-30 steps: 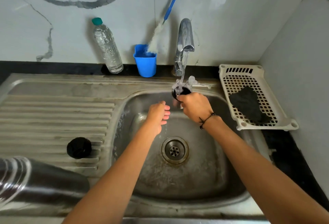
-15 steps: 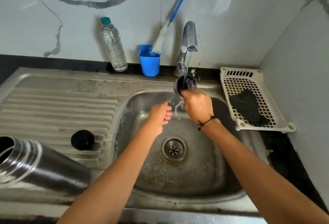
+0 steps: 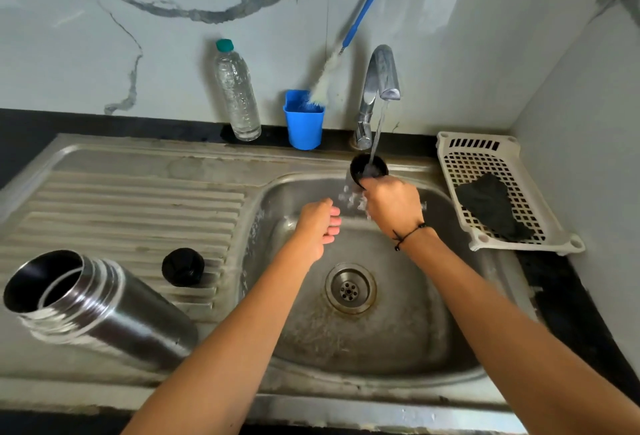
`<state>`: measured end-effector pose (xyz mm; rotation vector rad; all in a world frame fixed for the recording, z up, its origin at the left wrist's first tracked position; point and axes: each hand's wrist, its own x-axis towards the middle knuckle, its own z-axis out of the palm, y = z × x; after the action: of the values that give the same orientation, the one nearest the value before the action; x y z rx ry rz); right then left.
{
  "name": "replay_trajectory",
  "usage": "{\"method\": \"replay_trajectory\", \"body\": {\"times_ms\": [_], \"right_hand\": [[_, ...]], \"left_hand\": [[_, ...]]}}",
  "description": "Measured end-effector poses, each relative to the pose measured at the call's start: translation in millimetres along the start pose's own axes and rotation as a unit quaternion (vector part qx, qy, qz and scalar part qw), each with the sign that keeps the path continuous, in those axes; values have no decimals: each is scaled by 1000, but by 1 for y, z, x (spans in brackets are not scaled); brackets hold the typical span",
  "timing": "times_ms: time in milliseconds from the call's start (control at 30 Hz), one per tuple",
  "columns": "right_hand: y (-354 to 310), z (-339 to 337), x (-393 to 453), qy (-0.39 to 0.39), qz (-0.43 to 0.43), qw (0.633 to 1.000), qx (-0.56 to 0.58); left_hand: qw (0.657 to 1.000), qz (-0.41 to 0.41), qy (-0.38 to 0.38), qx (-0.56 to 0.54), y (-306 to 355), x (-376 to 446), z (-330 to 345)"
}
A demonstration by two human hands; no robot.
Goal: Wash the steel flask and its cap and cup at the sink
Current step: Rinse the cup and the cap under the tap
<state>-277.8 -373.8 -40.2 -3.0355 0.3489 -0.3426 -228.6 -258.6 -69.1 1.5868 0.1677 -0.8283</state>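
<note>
I read the stainless steel sink (image 3: 145, 171) first: basin on the right, ribbed drainboard on the left. On that drainboard lies the large brushed-steel flask (image 3: 100, 310), on its side, open mouth toward the far left, long axis running from there toward the near edge of the basin. It sits well to the left of both hands, so my left hand (image 3: 317, 227) is the nearer one for it. Just beyond the flask stands a small round black cap (image 3: 183, 266), also on the ribs.

Under the running chrome tap (image 3: 379, 88), my right hand (image 3: 393, 206) grips a small dark cup (image 3: 367, 168), mouth tipped up toward the stream, water spilling over. The left hand hangs just beside it, fingers curled, holding nothing that I can make out.

The cup's body is hidden behind my right fingers; its outer material I can only guess as steel.
</note>
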Motion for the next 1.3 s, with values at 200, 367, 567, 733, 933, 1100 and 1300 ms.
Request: {"method": "replay_trajectory", "body": {"times_ms": [200,367,567,733,933,1100,1300], "right_hand": [[-1,-1,-2,1,26,999,36],[-17,-8,-16,101,30,960,261],[-29,-7,-36,-13,73,880,469],[-46,-5,-40,-69,3,932,357],[-65,18,-47,-159,-60,930,327],[-84,26,-50,-123,-95,924,350],[-102,30,-30,-137,-47,888,436]], "left_hand": [[1000,-7,-10,-18,-4,-5,-3],[991,9,-44,-128,2,-15,-6],[980,97,-21,-171,8,-32,-25],[980,155,124,9,-8,-39,-42],[924,214,211,237,-15,-54,-55],[900,217,231,300,-14,-72,-63],[905,277,262,186,-16,-95,-74]]}}
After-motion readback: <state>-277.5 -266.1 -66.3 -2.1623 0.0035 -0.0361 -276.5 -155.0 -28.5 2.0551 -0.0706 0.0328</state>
